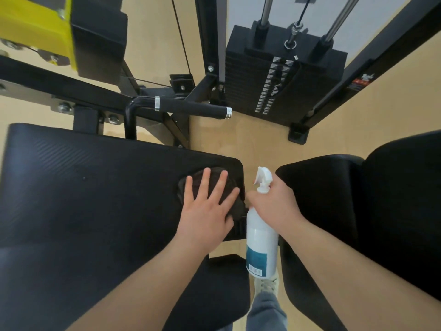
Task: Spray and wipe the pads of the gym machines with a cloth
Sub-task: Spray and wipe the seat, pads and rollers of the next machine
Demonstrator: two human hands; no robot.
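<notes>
Stage of work: wiping is in hand on the large black pad [95,187] at the left of the view. The cloth [214,174], dark and bunched, lies on that pad at its near right corner. No wet film or streaks can be made out on the surface, so how much of this pad is already covered cannot be told. The second pad [393,199] at the right and the smaller lower pad [214,295] under the forearm carry no cloth and show no sign of treatment; in my judgement both are outstanding, so the task is at an early to middle stage.

Left hand [207,206]: grip apart, fingers straight and spread, palm pressing flat on the cloth. It is not clenched round it.

Right hand [274,201]: grip clamped round the neck of the white spray bottle [261,240], just below the trigger head. The bottle hangs upright in the gap between the two pads, above the floor [262,144], nozzle pointing away from the person. Whether a finger is on the trigger cannot be told.
</notes>
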